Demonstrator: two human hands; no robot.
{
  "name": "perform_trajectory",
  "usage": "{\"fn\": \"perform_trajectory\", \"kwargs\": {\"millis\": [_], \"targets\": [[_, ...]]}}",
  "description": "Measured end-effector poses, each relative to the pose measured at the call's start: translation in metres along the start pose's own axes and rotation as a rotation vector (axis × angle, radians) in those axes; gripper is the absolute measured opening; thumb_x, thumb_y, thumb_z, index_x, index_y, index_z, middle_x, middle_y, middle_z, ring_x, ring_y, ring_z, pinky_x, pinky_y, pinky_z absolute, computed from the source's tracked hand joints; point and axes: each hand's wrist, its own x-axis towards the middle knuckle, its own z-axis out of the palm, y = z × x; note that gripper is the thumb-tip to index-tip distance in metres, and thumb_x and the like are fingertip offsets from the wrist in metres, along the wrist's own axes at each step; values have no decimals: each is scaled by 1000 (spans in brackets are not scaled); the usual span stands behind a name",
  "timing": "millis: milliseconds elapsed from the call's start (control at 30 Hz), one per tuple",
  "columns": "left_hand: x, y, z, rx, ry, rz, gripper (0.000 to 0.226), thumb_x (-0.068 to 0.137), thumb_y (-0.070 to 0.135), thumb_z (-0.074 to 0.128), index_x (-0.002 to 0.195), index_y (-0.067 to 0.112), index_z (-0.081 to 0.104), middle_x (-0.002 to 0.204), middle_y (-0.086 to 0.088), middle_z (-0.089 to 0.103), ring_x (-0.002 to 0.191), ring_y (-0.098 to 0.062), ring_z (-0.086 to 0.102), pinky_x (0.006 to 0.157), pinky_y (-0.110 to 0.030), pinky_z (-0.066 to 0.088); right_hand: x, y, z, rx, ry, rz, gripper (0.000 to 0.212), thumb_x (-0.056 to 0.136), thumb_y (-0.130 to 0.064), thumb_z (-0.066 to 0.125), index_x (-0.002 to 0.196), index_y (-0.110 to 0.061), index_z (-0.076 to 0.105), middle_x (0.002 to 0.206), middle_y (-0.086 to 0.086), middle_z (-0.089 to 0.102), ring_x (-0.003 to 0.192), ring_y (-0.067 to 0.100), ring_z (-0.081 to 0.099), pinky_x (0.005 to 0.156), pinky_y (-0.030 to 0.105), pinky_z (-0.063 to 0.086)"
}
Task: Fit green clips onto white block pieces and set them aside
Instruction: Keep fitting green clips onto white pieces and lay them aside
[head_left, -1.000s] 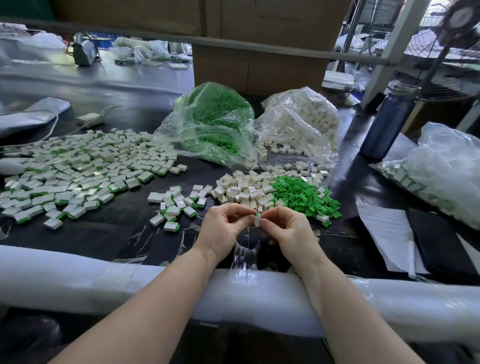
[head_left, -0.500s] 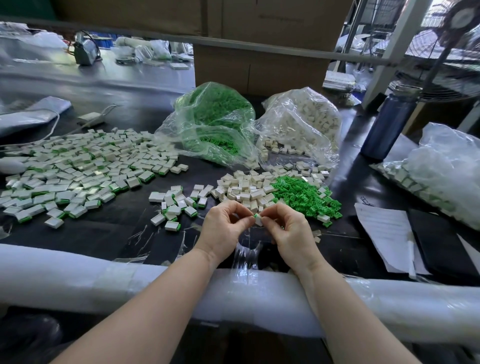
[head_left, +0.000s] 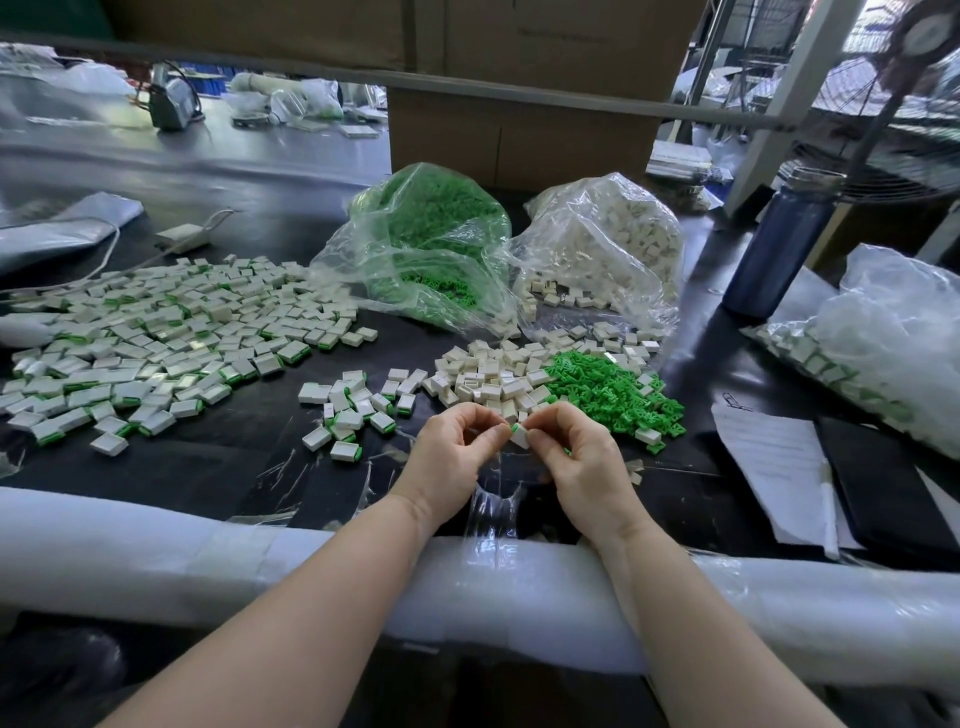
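Both hands meet above the black table's (head_left: 197, 467) near edge. Left hand (head_left: 451, 457) and right hand (head_left: 576, 462) each pinch one small white plastic block (head_left: 520, 438) between fingertips. Block's long axis tilts down-right; green clip (head_left: 516, 428) sits at its upper-left end. Loose white blocks (head_left: 488, 376) and green clips pile (head_left: 613, 395) lie just beyond; bare tabletop left of the hands.

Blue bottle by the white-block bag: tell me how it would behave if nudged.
The blue bottle stands upright, tall and narrow, so it probably tips rather than slides. Once down, its round body would likely roll. Fill level is hidden, so weight is unclear.
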Motion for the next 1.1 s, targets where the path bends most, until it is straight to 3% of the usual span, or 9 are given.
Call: {"fn": "perform_trajectory", "kwargs": {"millis": [167, 300, 467, 667, 800, 900, 1000, 1100], "targets": [[0, 1, 1, -16, -29, 8, 13, 80, 5, 68, 91, 10, 62, 81, -1, 65, 75, -10, 60, 72, -16, 51, 1, 0, 0, -19, -3, 1, 5, 84, -4, 65, 84, -8, 68, 76, -2, 66, 72, 6, 60, 71, 17, 49], [0, 0, 1, 108, -73, 23, 10, 82, 9, 68, 85, 19, 67, 80, 4, 67, 75, -8, 62, 75, -13, 49, 2, 4, -4, -76, 200, 47, 7, 84, -8, 66, 85, -15, 67, 79, -7, 67, 76, 8, 61, 72, 15, 48], [-1, -1, 7, 374, -203, 64, 7, 82, 17, 69, 87, 16, 74, 82, 14, 58, 80, -10, 58, 80, -19, 47, 6, 11, -9, -309, 371, 204, 8, 85, -8, 62, 88, -13, 67, 86, 3, 67, 84, 21, 61, 77, 28, 46], [0, -2, 7, 433, -208, 68, 9, 82, 23, 69, 86, 17, 75, 86, 14, 56, 86, -12, 60, 85, -24, 45, 6, 7, -8, -448, 331, 288, 11, 83, -11, 60, 90, -17, 66, 95, 4, 66, 95, 25, 59, 90, 42, 44], [2, -4, 6, 409, -103, 89, 9, 83, 20, 68, 90, 15, 73, 85, 11, 55, 75, -9, 55, 76, -17, 44, 4, 6, -5, -532, 270, 199, 22, 84, -13, 62, 103, -22, 67, 108, -2, 59, 108, 21, 51, 95, 35, 37], [3, -6, 5, 421, -31, 95, 15, 85, 17, 65, 100, 16, 69, 93, 8, 52, 73, -3, 49, 80, -17, 44, 4, 7, -3, -624, 250, 190, 31, 86, -17, 61, 114, -29, 63, 117, -5, 53, 115, 18, 42, 94, 31, 28], [4, -8, 6, 509, -19, 106, 32, 89, 16, 59, 120, 22, 60, 115, 3, 45, 102, -11, 46, 100, -18, 33, 4, 8, -4, -658, 269, 247, 34, 87, -19, 59, 119, -32, 60, 121, -5, 50, 117, 18, 39, 97, 33, 28], [5, -10, 10, 686, -104, 106, 46, 95, 25, 48, 139, 34, 38, 143, 6, 27, 128, -16, 23, 109, -23, 14, 5, 9, -4, -671, 232, 300, 33, 89, -17, 55, 120, -29, 60, 124, -3, 50, 119, 21, 38, 97, 33, 28]]}}
